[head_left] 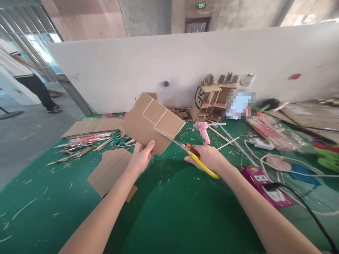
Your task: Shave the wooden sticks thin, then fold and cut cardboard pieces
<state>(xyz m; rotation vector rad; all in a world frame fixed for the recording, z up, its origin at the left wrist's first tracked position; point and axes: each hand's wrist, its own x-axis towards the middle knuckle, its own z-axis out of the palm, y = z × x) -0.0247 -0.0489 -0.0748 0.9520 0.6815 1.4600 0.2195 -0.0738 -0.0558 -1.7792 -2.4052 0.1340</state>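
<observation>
My left hand (143,155) pinches the lower edge of a brown cardboard piece (143,123), thumb on its front, and holds it tilted above the table. Pale lines run across the upper part of the board. Wrapped round the handles of a pair of scissors (198,160), yellow and orange-red, is my right hand (209,155). The scissor blades reach the board's lower right part, and a slit or line runs on from there. Under my left forearm lies another cut cardboard piece (111,169) on the green table (169,211).
A pink glue gun (203,132) stands beyond my right hand. Behind it is a small cardboard shelf (208,102). A purple power strip (266,187) with cables lies at right. Pliers (119,141) and wooden sticks lie at left. A person (29,74) stands at far left.
</observation>
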